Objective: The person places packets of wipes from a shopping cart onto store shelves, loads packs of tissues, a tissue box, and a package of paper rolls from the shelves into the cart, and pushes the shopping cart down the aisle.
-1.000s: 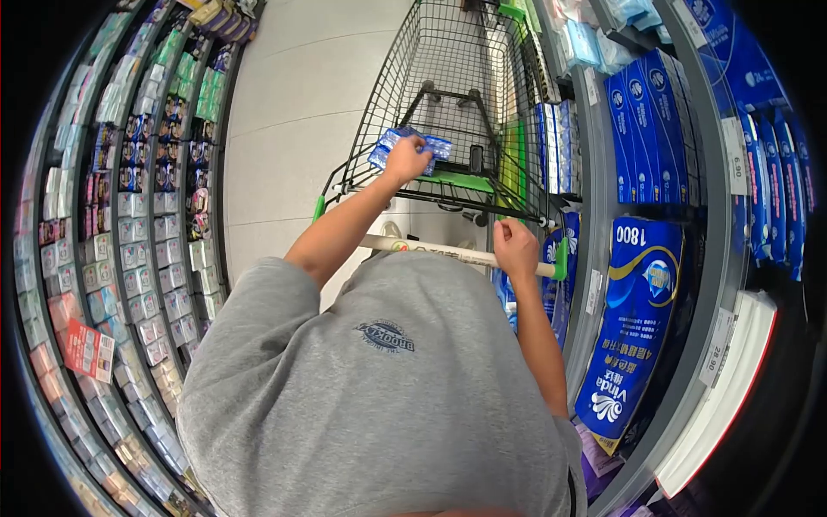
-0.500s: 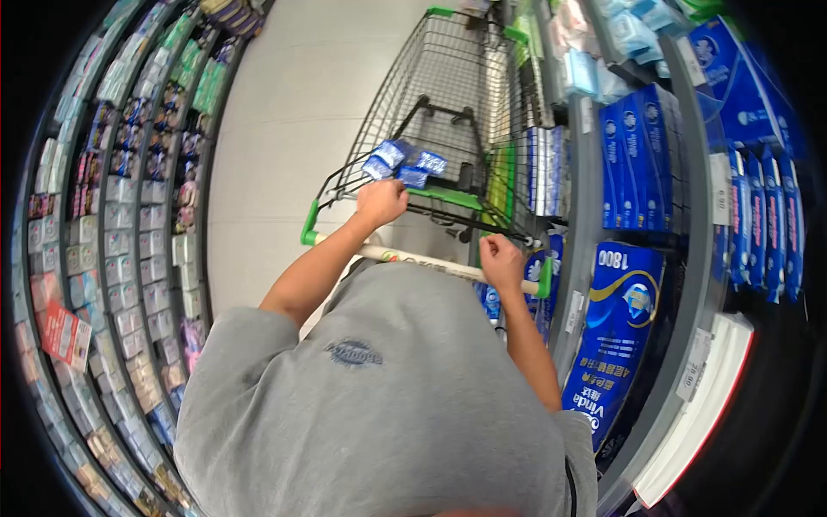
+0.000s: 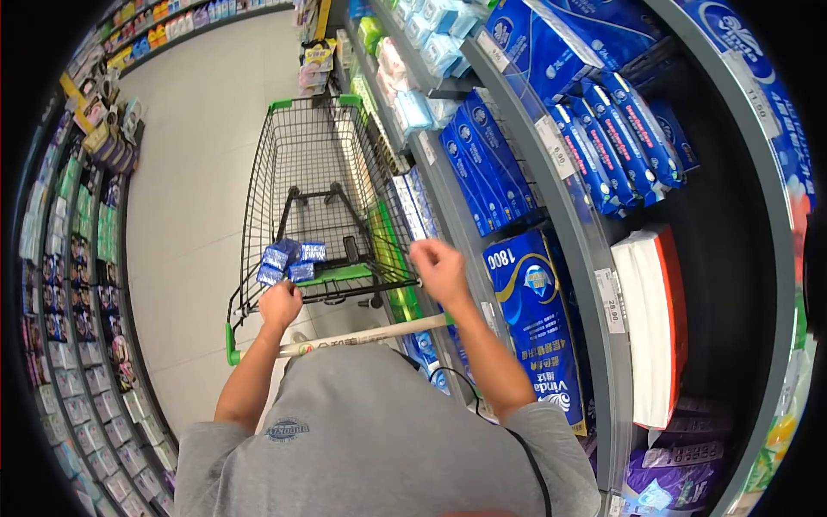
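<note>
My left hand [image 3: 281, 305] is closed, its back toward me, over the near end of the shopping cart [image 3: 297, 112]. Just beyond its knuckles are several small shiny blue packets [image 3: 301, 271]; whether the fingers grip them is hidden. My right hand [image 3: 439, 274] is raised past the right end of the cart's pale handle [image 3: 379, 334], beside the shelves. Its fingers are curled in and nothing shows in them. Neither hand is on the handle.
Shelves on the right carry blue tissue boxes [image 3: 487, 164], a large blue Vinda pack [image 3: 543, 319], soft blue packs [image 3: 616, 142] and a white-and-red pack [image 3: 646, 327]. Small goods fill the left shelves [image 3: 86, 370]. A tiled aisle floor [image 3: 189, 129] runs ahead, with a hanging display [image 3: 317, 65] beyond the cart.
My view has turned right, so the cart and packets appear lower and further left. My right hand has lifted from beside the handle toward the right shelves. My left hand stays by the packets.
</note>
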`<state>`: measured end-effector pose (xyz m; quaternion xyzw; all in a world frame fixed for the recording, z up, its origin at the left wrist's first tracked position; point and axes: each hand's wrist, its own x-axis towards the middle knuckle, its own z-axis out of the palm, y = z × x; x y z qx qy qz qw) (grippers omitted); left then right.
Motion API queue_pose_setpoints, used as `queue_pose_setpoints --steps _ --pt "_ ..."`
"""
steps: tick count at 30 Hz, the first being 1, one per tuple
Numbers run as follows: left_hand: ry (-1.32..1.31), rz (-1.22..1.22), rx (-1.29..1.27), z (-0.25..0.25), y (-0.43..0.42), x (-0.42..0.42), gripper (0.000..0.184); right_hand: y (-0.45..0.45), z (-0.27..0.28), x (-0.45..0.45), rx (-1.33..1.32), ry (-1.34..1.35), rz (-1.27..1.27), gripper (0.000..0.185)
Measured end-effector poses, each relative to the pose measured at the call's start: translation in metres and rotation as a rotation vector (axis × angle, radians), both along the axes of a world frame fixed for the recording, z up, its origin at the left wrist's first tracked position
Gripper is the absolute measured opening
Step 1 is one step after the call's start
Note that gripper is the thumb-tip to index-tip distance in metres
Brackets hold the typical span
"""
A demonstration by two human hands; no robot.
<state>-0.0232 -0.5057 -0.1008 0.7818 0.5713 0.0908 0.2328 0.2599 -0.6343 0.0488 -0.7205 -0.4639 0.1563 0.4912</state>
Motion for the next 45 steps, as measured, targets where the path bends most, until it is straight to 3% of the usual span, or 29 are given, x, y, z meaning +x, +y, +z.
queue_pose_setpoints --steps 6,10,13,16,19,22,23,24,26,27,30,45 --pt "0.022 0.016 -0.022 0.010 -0.002 0.000 0.019 0.038 0.169 0.031 0.436 -0.443 -0.042 0.007" --pt "-0.022 0.011 -0.009 0.004 -0.001 -0.002 0.019 0.044 0.230 0.019 0.576 -0.602 -0.029 0.004" --pt "-0.038 0.010 -0.002 0.006 -0.001 -0.003 0.019 0.047 0.259 0.021 0.628 -0.977 0.041 0.006" --pt "-0.049 0.002 -0.016 0.007 -0.001 -0.003 0.018 0.045 0.294 0.051 0.533 -1.176 -0.052 0.004" --pt "-0.032 -0.006 -0.010 0.001 0.001 -0.003 0.018 0.031 0.334 0.096 0.124 -1.287 -0.341 0.027" --pt "-0.022 -0.005 -0.029 0.006 0.001 -0.002 0.018 0.013 0.358 0.149 -0.404 -1.195 -0.591 0.061" --pt "-0.022 -0.008 -0.030 0.006 0.000 -0.002 0.018 0.007 0.363 0.161 -0.475 -1.035 -0.571 0.080" --pt "-0.021 -0.003 -0.027 0.007 0.000 -0.002 0.019 0.000 0.367 0.174 -0.477 -1.034 -0.575 0.080" --pt "-0.019 0.000 -0.022 0.007 0.000 -0.001 0.019 -0.012 0.372 0.191 -0.536 -0.635 -0.362 0.091" --pt "-0.034 0.000 -0.006 0.007 0.000 -0.001 0.019 -0.016 0.374 0.185 -0.521 -0.586 -0.349 0.098" --pt "-0.046 -0.001 0.013 0.005 0.000 -0.001 0.019 -0.022 0.367 0.185 -0.517 -0.683 -0.319 0.098" --pt "-0.024 0.023 -0.012 0.006 0.002 -0.001 0.018 -0.011 0.362 0.183 -0.492 -0.644 -0.452 0.096"
